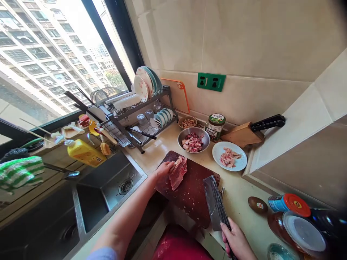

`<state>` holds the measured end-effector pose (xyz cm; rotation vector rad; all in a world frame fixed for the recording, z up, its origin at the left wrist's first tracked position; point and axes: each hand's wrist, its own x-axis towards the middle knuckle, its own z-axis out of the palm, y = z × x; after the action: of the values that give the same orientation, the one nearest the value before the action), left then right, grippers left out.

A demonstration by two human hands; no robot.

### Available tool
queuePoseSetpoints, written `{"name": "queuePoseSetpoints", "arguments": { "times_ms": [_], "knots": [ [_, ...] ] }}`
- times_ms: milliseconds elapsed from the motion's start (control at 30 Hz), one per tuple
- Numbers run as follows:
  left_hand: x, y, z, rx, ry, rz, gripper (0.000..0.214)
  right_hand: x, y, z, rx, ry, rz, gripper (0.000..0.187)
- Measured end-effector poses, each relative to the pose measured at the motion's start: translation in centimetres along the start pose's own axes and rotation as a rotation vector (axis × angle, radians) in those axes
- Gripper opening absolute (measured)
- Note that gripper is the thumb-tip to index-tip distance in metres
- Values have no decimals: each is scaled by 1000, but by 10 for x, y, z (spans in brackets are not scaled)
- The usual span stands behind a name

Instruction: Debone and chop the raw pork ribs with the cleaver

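Note:
My left hand (163, 170) grips the left edge of a piece of raw meat (179, 174) with a pale, fatty upper end, on a dark red cutting board (192, 195). In my right hand (232, 236) is a cleaver (214, 202), its fingers wrapped round the handle. The broad blade is over the board's right edge, apart from the meat. Small scraps dot the board. Behind it stands a metal bowl (179, 141) of chopped red meat. To that bowl's right, a white plate (240, 167) carries pale meat pieces.
A double sink (78, 213) lies at left, below a yellow bottle (85, 152). A dish rack (119, 126) stands at the back left. A jar (215, 127), a knife block (241, 134), a brown oval fruit (257, 205) and a red-lidded can (288, 205) line the right side.

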<state>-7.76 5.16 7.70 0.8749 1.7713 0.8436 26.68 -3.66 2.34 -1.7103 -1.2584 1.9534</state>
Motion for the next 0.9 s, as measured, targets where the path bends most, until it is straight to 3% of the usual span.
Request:
{"name": "queuePoseSetpoints", "arguments": {
  "times_ms": [233,333,433,600,767,900],
  "knots": [
    [14,11,10,281,-317,160,40,0,9,15,21,92,6,33],
    [16,12,11,589,-387,463,40,-1,10,24,40,136,33,32],
    [20,16,7,892,-345,785,46,-3,9,32,63,170,58,30],
    [37,30,9,1252,-454,1106,26,-5,8,45,64,221,66,26],
    [42,44,24,1391,-428,1076,16,-6,10,53,89,265,50,25],
    [35,49,26,1348,-245,863,22,-6,13,54,97,275,40,24]
  ]
}}
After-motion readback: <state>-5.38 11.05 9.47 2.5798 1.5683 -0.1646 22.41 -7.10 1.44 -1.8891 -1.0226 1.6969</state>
